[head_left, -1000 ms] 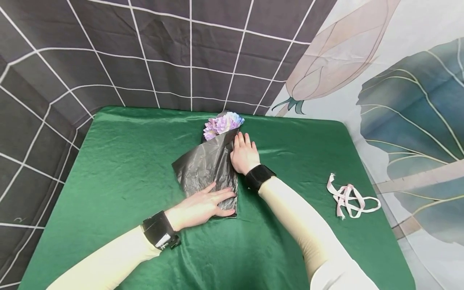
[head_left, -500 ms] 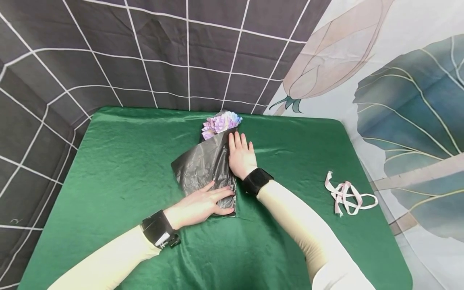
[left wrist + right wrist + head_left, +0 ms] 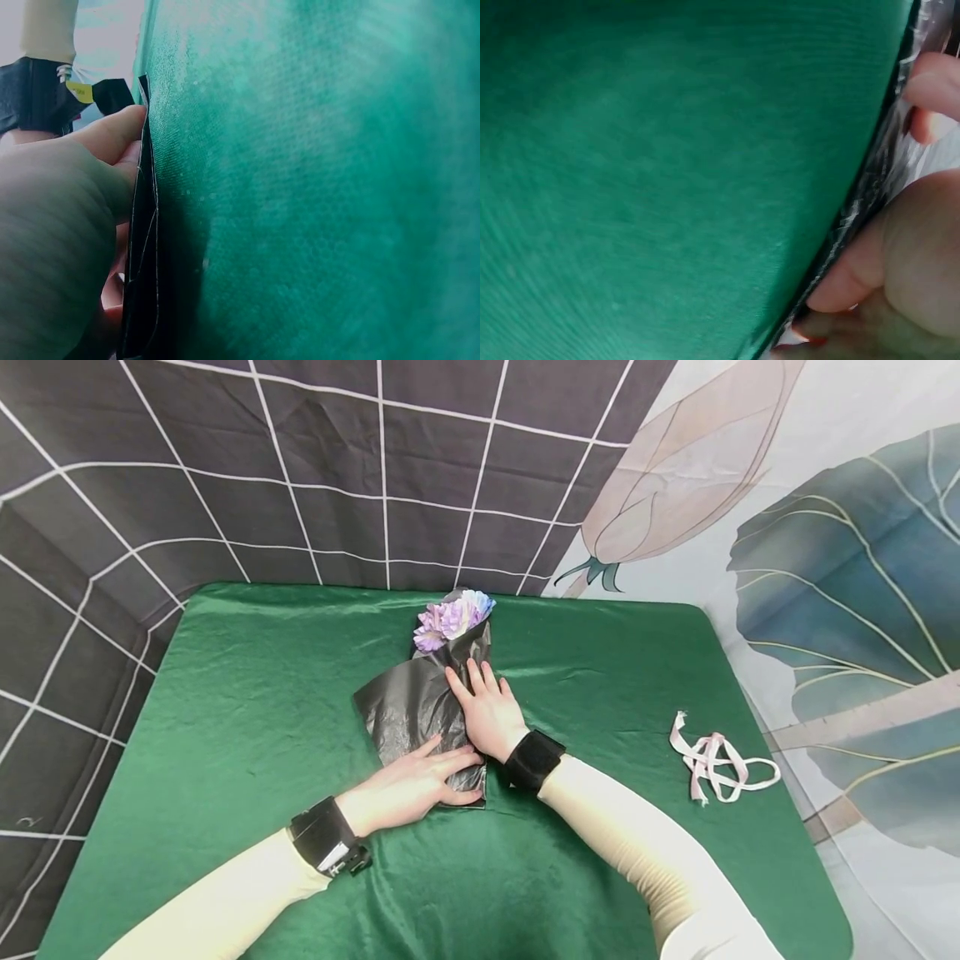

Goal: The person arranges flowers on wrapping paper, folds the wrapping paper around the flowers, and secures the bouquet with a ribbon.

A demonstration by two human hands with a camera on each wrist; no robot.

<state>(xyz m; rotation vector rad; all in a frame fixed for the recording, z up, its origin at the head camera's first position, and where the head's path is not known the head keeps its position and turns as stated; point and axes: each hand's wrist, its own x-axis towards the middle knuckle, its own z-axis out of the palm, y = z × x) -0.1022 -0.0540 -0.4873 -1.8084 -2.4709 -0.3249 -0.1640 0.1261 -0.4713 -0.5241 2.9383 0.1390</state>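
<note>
We see the wrap, black and creased, lying on the green bench under both hands. The left hand rests on its near end, coming in from the left, fingers straight and spread, gripping nothing. The right hand lies higher up, along the right edge, fingers extended and pointing away from the person, with its fingertips on the wrap; it too has nothing in its grasp. Most of the wrap's pale-creased face shows to the left of the right hand and beyond the left one, and a loose corner points out to the left.

The flowers, lilac and blue, stick out of the far end, just beyond the right fingertips and well apart from the left hand. In the left wrist view we make out several layers at the wrap's edge, close beside the fingers.

Well to the right of both hands, we find the ribbon, pale pink and loosely looped.
</note>
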